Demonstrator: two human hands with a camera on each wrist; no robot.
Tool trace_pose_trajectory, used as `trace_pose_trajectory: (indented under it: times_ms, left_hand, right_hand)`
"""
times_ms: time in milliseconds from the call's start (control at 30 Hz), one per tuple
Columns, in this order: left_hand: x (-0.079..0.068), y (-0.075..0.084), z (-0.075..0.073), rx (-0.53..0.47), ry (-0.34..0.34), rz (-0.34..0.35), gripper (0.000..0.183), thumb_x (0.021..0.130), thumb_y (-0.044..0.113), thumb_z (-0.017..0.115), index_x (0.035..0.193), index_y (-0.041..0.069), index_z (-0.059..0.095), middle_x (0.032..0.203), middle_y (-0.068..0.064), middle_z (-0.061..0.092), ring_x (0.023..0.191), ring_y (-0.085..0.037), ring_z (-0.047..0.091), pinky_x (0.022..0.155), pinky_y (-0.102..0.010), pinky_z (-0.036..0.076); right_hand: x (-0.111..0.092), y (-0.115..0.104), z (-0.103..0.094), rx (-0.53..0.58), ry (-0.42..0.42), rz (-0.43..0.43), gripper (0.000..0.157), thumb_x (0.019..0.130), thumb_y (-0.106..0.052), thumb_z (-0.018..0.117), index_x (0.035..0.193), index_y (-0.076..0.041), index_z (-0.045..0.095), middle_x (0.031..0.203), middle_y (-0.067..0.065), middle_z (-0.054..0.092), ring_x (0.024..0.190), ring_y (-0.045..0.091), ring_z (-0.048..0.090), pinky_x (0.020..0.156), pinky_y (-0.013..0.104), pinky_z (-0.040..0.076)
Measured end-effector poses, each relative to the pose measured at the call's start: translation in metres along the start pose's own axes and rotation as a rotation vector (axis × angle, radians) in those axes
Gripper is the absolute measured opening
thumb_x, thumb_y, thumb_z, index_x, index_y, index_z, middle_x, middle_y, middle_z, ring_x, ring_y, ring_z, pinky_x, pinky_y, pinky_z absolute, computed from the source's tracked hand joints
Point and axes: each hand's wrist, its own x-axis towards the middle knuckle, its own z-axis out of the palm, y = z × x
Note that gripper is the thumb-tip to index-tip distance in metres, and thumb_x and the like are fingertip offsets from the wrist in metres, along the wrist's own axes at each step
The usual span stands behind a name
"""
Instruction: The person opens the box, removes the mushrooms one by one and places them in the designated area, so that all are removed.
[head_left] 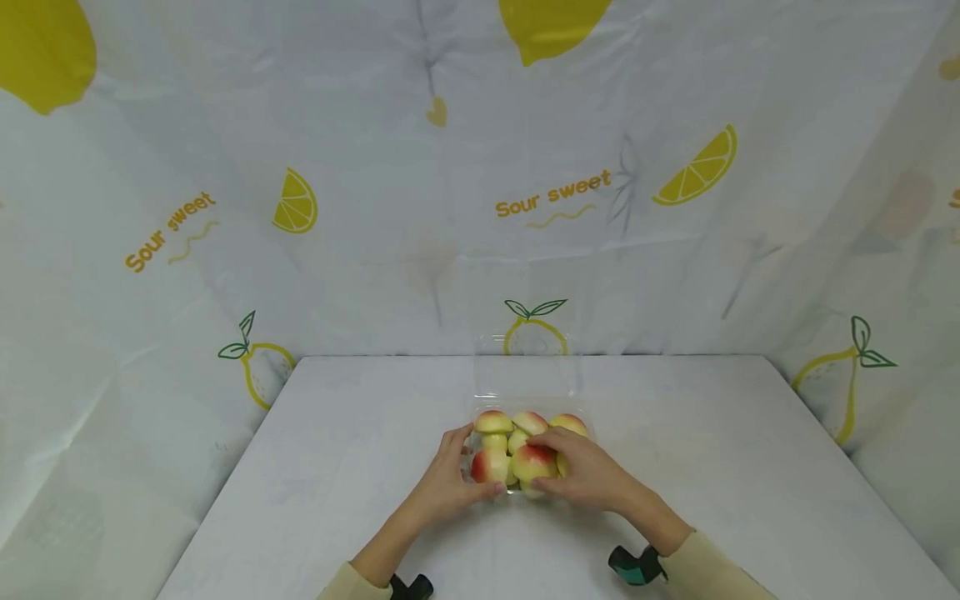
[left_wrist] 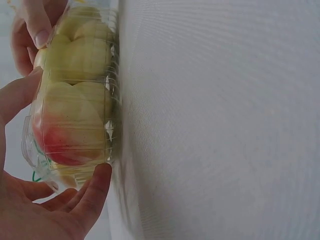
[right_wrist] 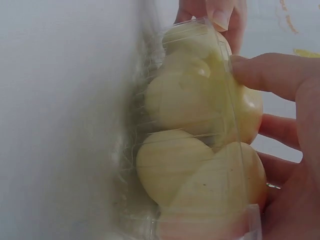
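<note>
A clear plastic clamshell box (left_wrist: 111, 95) sits on the table, packed with several mushroom-shaped pieces, pale yellow with a red blush. Its see-through lid (head_left: 525, 379) stands raised at the back. My left hand (head_left: 448, 482) holds the box by its left front corner, thumb at the front rim and fingers along the left side. My right hand (head_left: 588, 471) grips a red-and-yellow mushroom-shaped piece (head_left: 534, 462) in the front middle, its thumb low at the front and fingers over the top. Another red-flushed piece (left_wrist: 65, 135) lies behind the box's clear wall near the left fingers.
The white table (head_left: 360, 417) extends around the box on both sides. Behind it hangs a white curtain (head_left: 390, 275) printed with lemons and lettering. Dark straps with small devices (head_left: 636, 567) are worn at both wrists, next to light sleeves.
</note>
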Motion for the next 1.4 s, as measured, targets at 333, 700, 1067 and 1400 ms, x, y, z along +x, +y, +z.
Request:
trace_pose_trajectory:
  times_ms: [333, 700, 1067, 1400]
  left_hand:
    - [0.000, 0.000, 0.002, -0.008, 0.006, -0.006, 0.103, 0.078, 0.043, 0.086, 0.155, 0.001, 0.031, 0.147, -0.017, 0.039, 0.123, -0.031, 0.052, 0.087, -0.039, 0.050]
    - [0.001, 0.000, 0.001, 0.010, 0.010, -0.004, 0.104, 0.078, 0.044, 0.086, 0.155, 0.001, 0.032, 0.147, -0.016, 0.040, 0.123, -0.030, 0.053, 0.087, -0.040, 0.049]
    - [0.000, -0.001, 0.000, 0.009, 0.011, -0.001, 0.104, 0.078, 0.043, 0.086, 0.155, 0.000, 0.031, 0.147, -0.017, 0.040, 0.123, -0.030, 0.052, 0.088, -0.042, 0.048]
    - [0.001, -0.001, 0.000, 0.005, 0.000, -0.018, 0.106, 0.077, 0.047, 0.086, 0.155, 0.001, 0.031, 0.149, -0.016, 0.039, 0.125, -0.030, 0.052, 0.090, -0.043, 0.048]
  right_hand:
    - [-0.001, -0.005, -0.014, 0.057, 0.063, -0.021, 0.050, 0.082, -0.024, 0.083, 0.128, -0.009, 0.067, 0.118, -0.002, 0.063, 0.108, 0.017, 0.059, 0.094, 0.042, 0.052]
    - [-0.003, -0.010, -0.034, 0.139, 0.066, -0.053, 0.050, 0.085, -0.016, 0.081, 0.130, -0.005, 0.065, 0.124, 0.001, 0.064, 0.106, 0.017, 0.061, 0.090, 0.038, 0.055]
    - [-0.010, -0.004, -0.048, 0.160, 0.141, -0.099, 0.045, 0.081, -0.006, 0.080, 0.124, -0.006, 0.066, 0.121, 0.001, 0.067, 0.103, 0.013, 0.063, 0.085, 0.035, 0.057]
    - [-0.015, 0.001, -0.065, 0.112, 0.190, -0.085, 0.042, 0.084, -0.006, 0.079, 0.124, -0.010, 0.067, 0.119, -0.003, 0.068, 0.099, 0.012, 0.063, 0.083, 0.033, 0.057]
